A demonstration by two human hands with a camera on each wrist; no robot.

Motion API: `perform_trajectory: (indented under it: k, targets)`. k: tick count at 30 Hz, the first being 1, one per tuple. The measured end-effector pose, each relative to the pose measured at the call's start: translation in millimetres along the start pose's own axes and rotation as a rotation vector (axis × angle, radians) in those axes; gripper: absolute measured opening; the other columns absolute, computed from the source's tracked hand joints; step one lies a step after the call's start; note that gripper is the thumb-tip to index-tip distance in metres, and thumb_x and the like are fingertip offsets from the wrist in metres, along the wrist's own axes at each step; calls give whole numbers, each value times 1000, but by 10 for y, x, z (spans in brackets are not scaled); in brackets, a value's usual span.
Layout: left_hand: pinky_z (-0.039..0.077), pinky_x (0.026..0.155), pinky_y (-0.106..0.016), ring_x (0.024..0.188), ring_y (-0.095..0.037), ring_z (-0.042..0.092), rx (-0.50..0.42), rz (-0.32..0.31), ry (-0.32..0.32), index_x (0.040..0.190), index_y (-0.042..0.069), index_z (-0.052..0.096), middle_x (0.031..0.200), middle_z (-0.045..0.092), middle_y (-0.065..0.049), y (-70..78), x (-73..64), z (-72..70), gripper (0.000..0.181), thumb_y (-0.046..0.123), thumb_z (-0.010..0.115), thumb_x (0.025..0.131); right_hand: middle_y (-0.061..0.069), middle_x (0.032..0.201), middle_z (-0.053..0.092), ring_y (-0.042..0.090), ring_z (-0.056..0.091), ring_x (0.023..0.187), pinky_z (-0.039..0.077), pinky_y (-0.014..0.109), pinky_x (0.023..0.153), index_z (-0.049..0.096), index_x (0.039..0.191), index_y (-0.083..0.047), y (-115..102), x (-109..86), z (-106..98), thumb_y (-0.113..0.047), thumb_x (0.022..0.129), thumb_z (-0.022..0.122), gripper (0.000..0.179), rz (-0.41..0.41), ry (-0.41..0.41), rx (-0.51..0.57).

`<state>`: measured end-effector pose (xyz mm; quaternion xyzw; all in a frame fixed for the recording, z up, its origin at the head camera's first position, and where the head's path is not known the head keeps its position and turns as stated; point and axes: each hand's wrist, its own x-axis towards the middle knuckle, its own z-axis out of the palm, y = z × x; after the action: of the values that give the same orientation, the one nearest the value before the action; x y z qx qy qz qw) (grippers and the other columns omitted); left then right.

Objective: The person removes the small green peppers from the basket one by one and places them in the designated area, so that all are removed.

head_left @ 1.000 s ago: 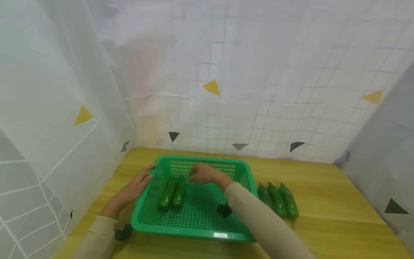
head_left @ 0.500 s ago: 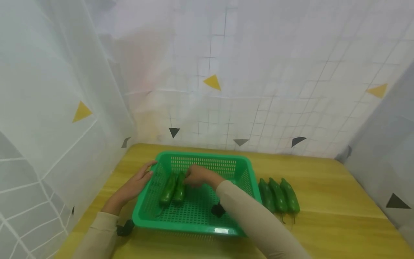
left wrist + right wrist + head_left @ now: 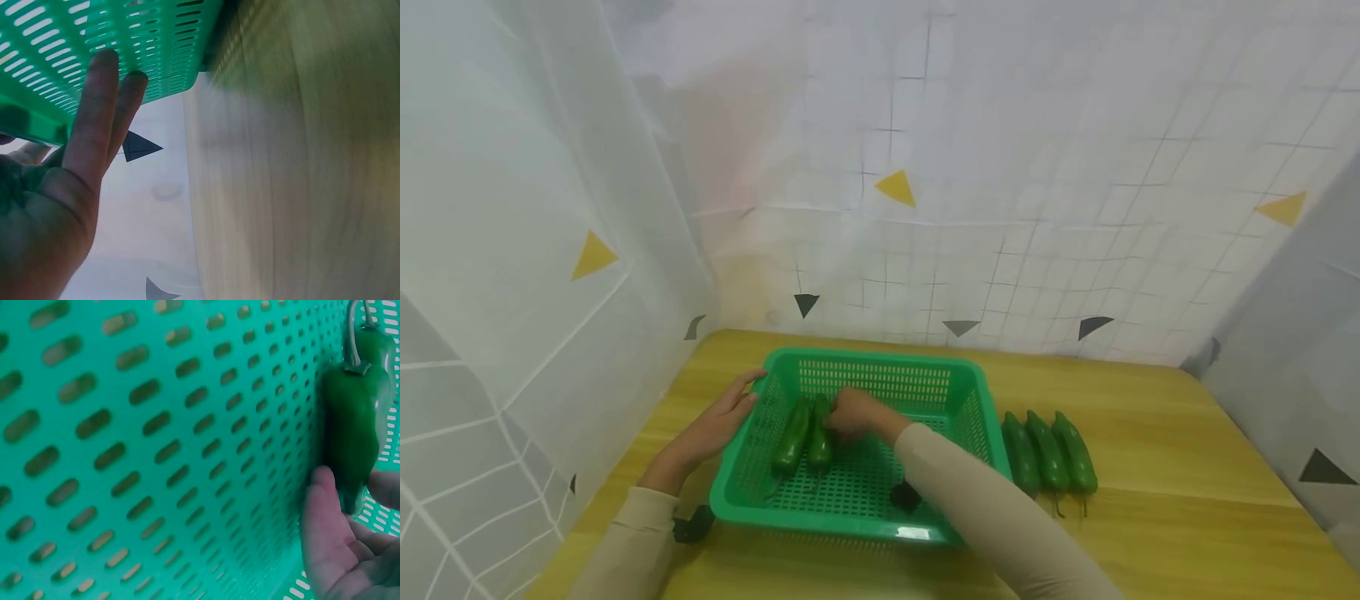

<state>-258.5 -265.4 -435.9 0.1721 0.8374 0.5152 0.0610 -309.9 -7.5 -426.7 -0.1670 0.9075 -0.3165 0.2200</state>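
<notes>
Inside a green plastic basket (image 3: pixel 865 527) lie two long green peppers, side by side at the left. My right hand (image 3: pixel 854 414) reaches in and holds the far, narrow end of the right-hand pepper (image 3: pixel 821 450). In the right wrist view, thumb and finger lie on either side of that pepper's tip (image 3: pixel 353 425), its stem pointing away. The other pepper (image 3: pixel 792 442) lies just left of it. At the basket's left side, my left hand (image 3: pixel 715 427) touches the rim. Two straight fingers (image 3: pixel 94 119) rest along the outer wall in the left wrist view.
Right of the basket, three more green peppers (image 3: pixel 1051 454) lie in a row on the wooden table (image 3: pixel 1180 483). White sheeting (image 3: pixel 1000 125) with triangle marks stands behind and at both sides. A black wrist device (image 3: pixel 694 525) sits at the left cuff.
My right hand has moved left and slightly nearer, onto the right-hand pepper. The near end of that pepper has shifted a little right. My left hand stays at the rim.
</notes>
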Motion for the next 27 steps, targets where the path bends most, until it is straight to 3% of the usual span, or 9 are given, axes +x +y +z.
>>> perform_trajectory:
  k: [8,16,20,24,27]
  targets:
    - [22,111,-71,145,-52,22,20,2,3,161,14,18,167,11,-21,4,-11,3,54,35,31,114,11,67,65,24,70,65,60,34,62,56,64,-7,-33,5,-3,-5,95,63,32,41,35,8]
    - [23,111,-72,145,-52,23,22,-12,2,162,16,18,167,11,-20,-26,2,7,55,37,31,113,0,58,48,19,59,59,60,34,63,43,59,-14,-5,-46,-65,-3,94,63,42,42,8,79]
    - [24,110,-72,144,-53,23,17,-8,2,162,14,17,166,10,-21,-20,-8,0,54,35,31,113,2,64,55,19,61,63,60,35,66,54,64,-8,-12,-77,-119,-4,94,63,31,48,-1,94]
    - [24,110,-72,144,-53,24,15,4,2,161,13,18,166,11,-22,3,-11,0,54,34,32,113,10,80,67,23,69,73,60,34,66,68,85,-1,-10,-99,-218,-8,96,64,13,50,-14,89]
    - [26,109,-72,143,-53,27,14,8,0,161,12,19,166,11,-23,10,-4,1,54,34,33,113,11,83,69,24,70,75,60,33,66,70,92,1,-15,-125,-297,-8,96,63,12,34,-21,94]
